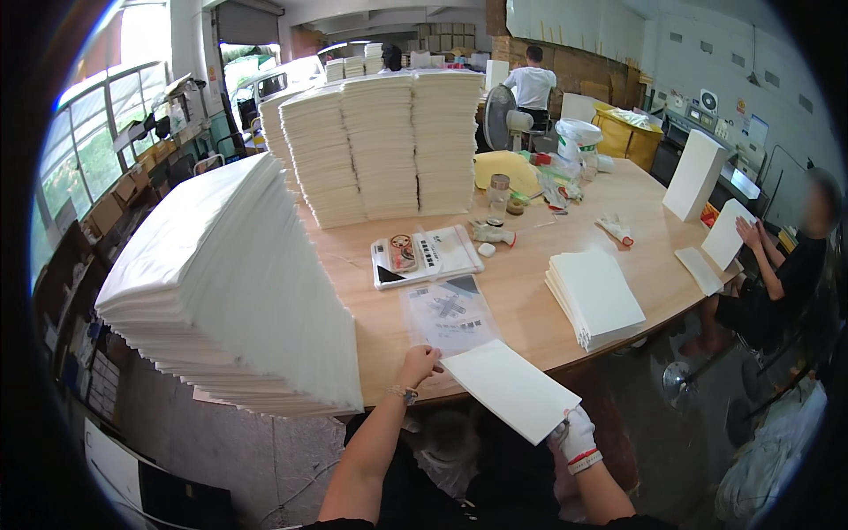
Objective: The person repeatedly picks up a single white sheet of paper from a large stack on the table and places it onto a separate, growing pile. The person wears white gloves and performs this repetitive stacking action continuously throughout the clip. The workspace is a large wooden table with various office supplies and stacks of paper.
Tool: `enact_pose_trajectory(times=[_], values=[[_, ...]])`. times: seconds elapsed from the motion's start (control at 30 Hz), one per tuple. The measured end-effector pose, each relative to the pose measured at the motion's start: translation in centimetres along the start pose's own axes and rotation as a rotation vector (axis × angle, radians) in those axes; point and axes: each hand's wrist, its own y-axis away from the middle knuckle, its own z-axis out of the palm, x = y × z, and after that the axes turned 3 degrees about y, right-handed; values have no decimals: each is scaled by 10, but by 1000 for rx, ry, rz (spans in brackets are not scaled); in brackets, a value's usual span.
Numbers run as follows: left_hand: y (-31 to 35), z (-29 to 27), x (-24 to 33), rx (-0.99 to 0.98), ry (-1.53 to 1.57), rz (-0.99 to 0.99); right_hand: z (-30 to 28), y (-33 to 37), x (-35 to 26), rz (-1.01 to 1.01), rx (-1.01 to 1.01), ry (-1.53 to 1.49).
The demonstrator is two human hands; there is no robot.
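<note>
Slanting across the near edge of the bench (530, 287): one white sheet (512, 389). Right hand (576, 431), gloved, gripping its near right corner. Left hand (422, 365), bare, fingers curled by the far left corner; whether pinching, cannot tell. Risks, judged: a one-sided hold could let it sag or crease; a low swing could drag the printed paper (449, 309) beyond. Surface: pale wood-grain, bearing tall white stacks (380, 146). Room: workshop, grey floor (274, 450), windows (93, 146) left, fan (500, 117), co-worker (777, 269) seated right.
</note>
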Motion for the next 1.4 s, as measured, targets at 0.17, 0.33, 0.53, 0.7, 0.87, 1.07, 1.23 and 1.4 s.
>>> enact_pose_trajectory(times=[0.17, 0.33, 0.53, 0.7, 0.87, 1.07, 1.23, 1.4], values=[[34, 20, 18, 92, 40, 200, 17, 24, 0, -83, -31, -15], [42, 105, -46, 286, 516, 573, 16, 49, 9, 23, -42, -2], [54, 159, -102, -228, 613, 332, 22, 94, 24, 128, 36, 169], [83, 180, -112, -146, 554, 228, 32, 6, 89, 125, -62, 30], [88, 154, -95, -230, 732, -32, 31, -68, 105, 281, -242, -518], [115, 93, -85, -36, 1030, -199, 53, -30, 68, 184, -375, 730], [107, 91, -130, -194, 918, -196, 111, -22, 87, -707, -441, 1394], [104, 100, -123, -39, 846, -214, 123, -36, 98, -647, -648, 1554]])
